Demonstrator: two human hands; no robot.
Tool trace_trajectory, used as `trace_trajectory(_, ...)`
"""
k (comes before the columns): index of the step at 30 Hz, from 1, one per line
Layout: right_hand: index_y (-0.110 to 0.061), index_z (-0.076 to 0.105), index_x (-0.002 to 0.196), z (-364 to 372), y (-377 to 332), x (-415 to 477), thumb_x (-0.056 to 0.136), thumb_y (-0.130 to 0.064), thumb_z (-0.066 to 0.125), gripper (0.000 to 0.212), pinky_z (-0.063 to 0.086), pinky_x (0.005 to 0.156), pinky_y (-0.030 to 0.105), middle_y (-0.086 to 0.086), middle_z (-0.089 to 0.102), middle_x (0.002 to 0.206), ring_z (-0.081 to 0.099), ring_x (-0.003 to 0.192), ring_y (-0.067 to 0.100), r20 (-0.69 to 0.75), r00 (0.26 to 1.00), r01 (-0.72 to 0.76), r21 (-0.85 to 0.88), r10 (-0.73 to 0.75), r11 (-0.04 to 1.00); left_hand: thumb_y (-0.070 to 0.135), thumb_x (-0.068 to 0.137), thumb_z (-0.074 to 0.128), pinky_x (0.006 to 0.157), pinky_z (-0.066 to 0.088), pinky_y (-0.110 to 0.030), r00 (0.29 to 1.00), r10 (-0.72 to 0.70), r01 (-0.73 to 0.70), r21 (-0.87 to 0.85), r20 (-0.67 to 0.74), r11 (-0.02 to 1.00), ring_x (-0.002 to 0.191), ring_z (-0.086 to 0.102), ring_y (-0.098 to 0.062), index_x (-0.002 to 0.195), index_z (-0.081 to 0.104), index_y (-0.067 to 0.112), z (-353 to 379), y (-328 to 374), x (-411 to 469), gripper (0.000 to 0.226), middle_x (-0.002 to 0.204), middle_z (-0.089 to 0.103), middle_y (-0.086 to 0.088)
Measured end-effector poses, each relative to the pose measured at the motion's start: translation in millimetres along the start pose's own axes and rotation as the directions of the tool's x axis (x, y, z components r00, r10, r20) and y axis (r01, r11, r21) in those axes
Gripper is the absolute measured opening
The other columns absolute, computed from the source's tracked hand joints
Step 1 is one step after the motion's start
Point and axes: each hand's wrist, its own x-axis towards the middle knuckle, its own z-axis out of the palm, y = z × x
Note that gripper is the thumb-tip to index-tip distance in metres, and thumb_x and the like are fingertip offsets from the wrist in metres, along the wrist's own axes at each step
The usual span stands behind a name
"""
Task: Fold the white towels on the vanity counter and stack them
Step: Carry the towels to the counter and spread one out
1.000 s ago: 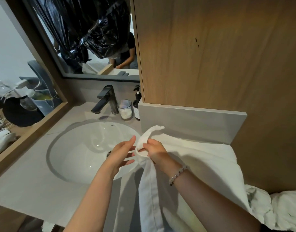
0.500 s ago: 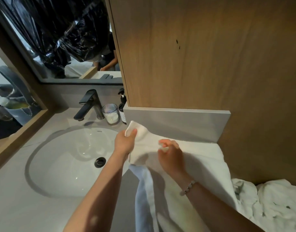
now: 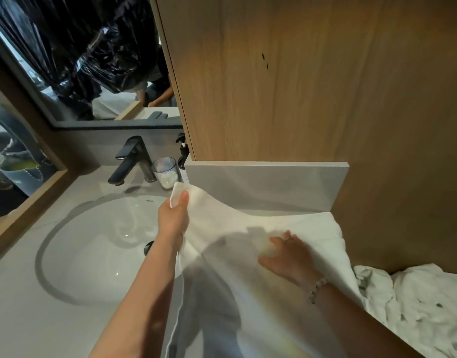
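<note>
Left hand (image 3: 173,220) pinching corner of white towel (image 3: 250,254), lifting it beside sink (image 3: 87,254). Right hand (image 3: 286,257) pressing flat, fingers spread, on towel lying on bench (image 3: 20,306). Glass (image 3: 165,171) holding white contents near faucet (image 3: 131,158).

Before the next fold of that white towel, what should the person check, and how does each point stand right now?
1. Left hand pinches a corner of the towel: ok.
2. Right hand flat on the towel, grip open: ok.
3. Towel lies smooth: not ok, part hangs off the counter.
4. Towel clear of the sink: not ok, its left edge overlaps the rim.
5. Glass clear of the raised corner: ok, though close.
6. Crumpled towels out of the way: ok.
</note>
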Motion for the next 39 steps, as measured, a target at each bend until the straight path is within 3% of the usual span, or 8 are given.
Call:
trace_trajectory(5,-0.016,0.067,0.104,-9.6,-0.9,-2.2,0.094,-0.023,0.048,0.022,0.039,0.085,0.024,0.002,0.066,0.114,0.056,0.109,0.022,-0.239,0.971,0.017,0.130,0.015,0.991,0.031,0.095,0.050,0.069,0.043,-0.031,0.997,0.069,-0.070,0.051,0.039,0.996,0.075,0.053,-0.021,0.079,0.057,0.017,6.1,5.0,-4.0,0.022,0.077,0.057,-0.004)
trace_trajectory(8,-0.012,0.066,0.095,-10.7,-5.5,-0.9,0.093,-0.018,0.049,0.018,0.036,0.078,0.026,0.004,0.067,0.105,0.056,0.104,0.026,-0.291,0.952,0.012,0.347,0.095,0.938,0.031,0.095,0.048,0.060,0.041,-0.029,0.988,0.112,-0.127,0.145,0.106,0.981,0.071,0.053,-0.020,0.088,0.059,0.013,12.0,7.4,-8.4,0.023,0.074,0.057,-0.003)
trace_trajectory(13,-0.018,0.033,0.053,-6.0,-25.8,-6.5,0.092,-0.013,0.051,0.044,0.027,0.053,0.025,-0.003,0.038,0.052,0.034,0.055,0.014,-0.325,0.946,0.178,0.583,0.026,0.793,0.027,0.097,0.044,0.080,0.040,-0.028,0.955,0.169,-0.232,0.259,0.243,0.938,0.099,0.057,-0.023,0.108,0.063,0.013,30.0,-2.4,-22.6,0.026,0.104,0.063,-0.007)
trace_trajectory(17,-0.020,0.035,0.049,-4.6,-55.4,-12.1,0.091,-0.013,0.053,0.046,0.026,0.056,0.028,-0.008,0.033,0.052,0.031,0.055,0.010,-0.341,0.939,0.281,0.703,-0.036,0.653,0.023,0.101,0.032,0.080,0.031,-0.018,0.921,0.186,-0.288,0.276,0.342,0.917,0.108,0.051,-0.016,0.122,0.055,0.012,45.1,-15.9,-40.3,0.033,0.115,0.057,-0.003)
trace_trajectory(21,0.009,0.056,0.070,-2.5,-77.3,-23.9,0.090,-0.008,0.049,0.027,0.034,0.060,0.027,0.007,0.049,0.068,0.044,0.066,0.015,-0.337,0.937,0.330,0.769,-0.091,0.547,0.029,0.102,0.029,0.083,0.034,-0.022,0.957,0.169,-0.220,0.212,0.234,0.952,0.103,0.053,-0.019,0.118,0.053,0.016,48.9,-21.1,-48.4,0.032,0.109,0.059,-0.004)
trace_trajectory(26,-0.012,0.064,0.079,-13.4,-82.8,-34.6,0.092,-0.003,0.043,0.027,0.040,0.065,0.010,-0.009,0.061,0.079,0.056,0.070,-0.002,-0.244,0.948,0.305,0.879,-0.204,0.366,0.030,0.101,0.030,0.088,0.046,-0.036,0.966,0.223,-0.236,0.099,0.129,0.967,0.094,0.060,-0.024,0.107,0.052,0.024,48.9,-19.6,-44.3,0.024,0.092,0.059,0.000)
trace_trajectory(32,-0.019,0.063,0.103,-17.6,-52.1,-23.4,0.079,-0.010,0.056,0.026,0.044,0.082,0.020,-0.006,0.065,0.090,0.059,0.082,0.002,-0.308,0.941,0.330,0.750,-0.140,0.572,0.028,0.101,0.032,0.080,0.047,-0.035,0.980,0.198,-0.198,-0.006,0.000,0.980,0.084,0.058,-0.025,0.100,0.053,0.022,33.6,-16.8,-44.2,0.022,0.090,0.059,-0.006)
trace_trajectory(39,-0.024,0.042,0.138,-23.4,0.5,-7.4,0.068,-0.046,0.055,0.074,0.025,0.109,0.027,-0.003,0.043,0.142,0.031,0.135,0.018,-0.137,0.972,0.214,0.203,-0.188,0.956,0.027,0.101,0.031,0.086,0.040,-0.032,0.979,0.204,-0.204,0.022,-0.009,0.979,0.109,0.055,-0.027,0.124,0.053,0.015,5.7,-4.7,-40.4,0.034,0.118,0.058,-0.013)
